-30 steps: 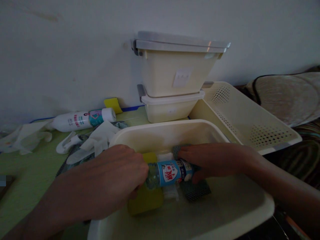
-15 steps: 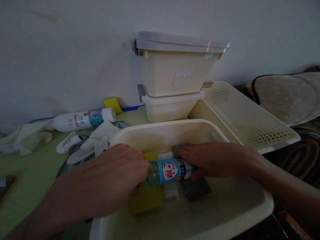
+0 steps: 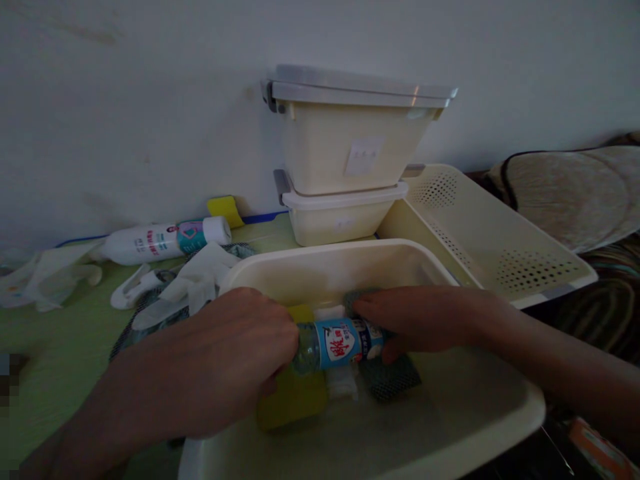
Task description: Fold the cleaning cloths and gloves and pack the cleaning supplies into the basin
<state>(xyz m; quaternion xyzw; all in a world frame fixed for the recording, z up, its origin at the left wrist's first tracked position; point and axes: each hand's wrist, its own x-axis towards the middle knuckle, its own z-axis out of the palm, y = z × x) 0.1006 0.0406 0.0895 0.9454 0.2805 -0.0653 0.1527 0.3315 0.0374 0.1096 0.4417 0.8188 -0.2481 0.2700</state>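
Observation:
A clear dish soap bottle [image 3: 338, 344] with a blue label lies on its side inside a cream plastic basin [image 3: 480, 427]. My left hand [image 3: 240, 363] is closed around its left end, hiding the cap. Around the other end curls my right hand [image 3: 420, 321], with the thumb low and the fingers on the far side. Under the bottle, a yellow sponge [image 3: 293, 403], a white item [image 3: 342, 381] and a dark green mesh scouring cloth [image 3: 393, 380] lie on the basin floor.
Two lidded cream boxes [image 3: 360, 147] stand stacked by the wall. Right of them is a perforated basket [image 3: 530, 267]. On the green table [image 3: 45, 360] lie a white bottle [image 3: 150, 242], another yellow sponge [image 3: 225, 211], a white hook-shaped piece [image 3: 131, 288] and crumpled plastic [image 3: 50, 273].

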